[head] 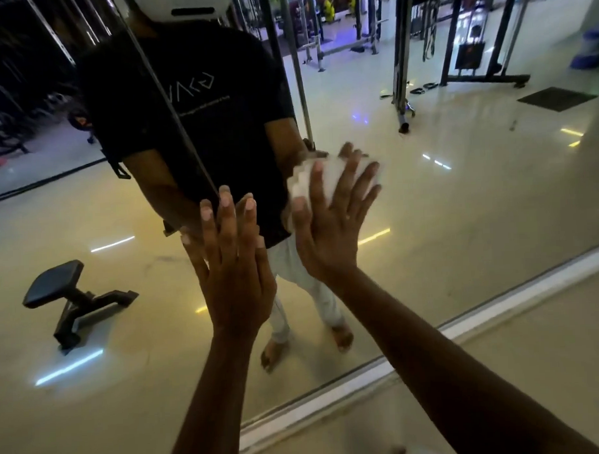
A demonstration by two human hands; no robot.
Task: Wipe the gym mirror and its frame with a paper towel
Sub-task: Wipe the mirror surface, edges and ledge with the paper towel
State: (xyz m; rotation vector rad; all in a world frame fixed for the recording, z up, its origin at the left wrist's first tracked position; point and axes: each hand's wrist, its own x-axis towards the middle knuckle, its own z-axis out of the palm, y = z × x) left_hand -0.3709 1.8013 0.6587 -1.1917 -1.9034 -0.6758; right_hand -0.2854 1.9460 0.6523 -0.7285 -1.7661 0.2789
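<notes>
A large gym mirror (460, 194) fills most of the view, with its pale bottom frame (497, 303) running diagonally from lower left to right. My right hand (332, 225) presses a white crumpled paper towel (327, 178) flat against the glass, fingers spread and straight. My left hand (235, 263) rests flat on the mirror just left of it, fingers straight and pointing up, holding nothing. A dark vertical seam (171, 109) between mirror panels runs up from my left fingertips.
The glass reflects a person in a dark shirt, a black padded bench (66, 296) at the left, and cable machines (400, 53) at the back. The glossy floor (534, 371) lies below the frame.
</notes>
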